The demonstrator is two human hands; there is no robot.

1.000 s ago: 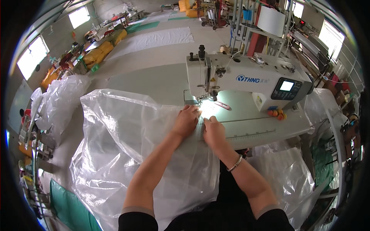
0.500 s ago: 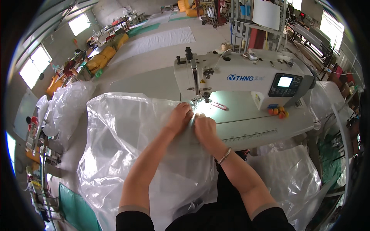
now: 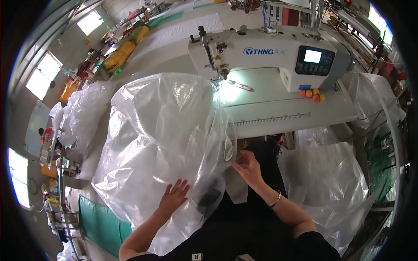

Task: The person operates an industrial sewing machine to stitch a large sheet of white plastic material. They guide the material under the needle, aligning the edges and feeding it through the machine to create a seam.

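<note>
A large sheet of clear plastic film (image 3: 148, 113) hangs over the front of the sewing machine table, its upper right edge under the needle area of a white sewing machine (image 3: 257, 61). My left hand (image 3: 174, 195) lies on the lower part of the film, palm down with its fingers spread. Beside the film's right edge is my right hand (image 3: 249, 169), thumb and fingers bent but apart, with nothing visible between them. It wears a bracelet at the wrist. A lamp lights the needle, and a small pink-handled tool (image 3: 240, 85) rests just right of it.
Several small orange and yellow balls (image 3: 312, 94) sit by the machine's base. A ruler scale (image 3: 270, 118) runs along the table's front. More clear film (image 3: 324, 174) hangs at the right, and a bundle of it (image 3: 87, 108) stands at the left. Green sheeting (image 3: 102, 222) lies lower left.
Both hands have left the film at the needle and come down toward me, the left onto the lower film, the right beside its edge. The view has tilted downward.
</note>
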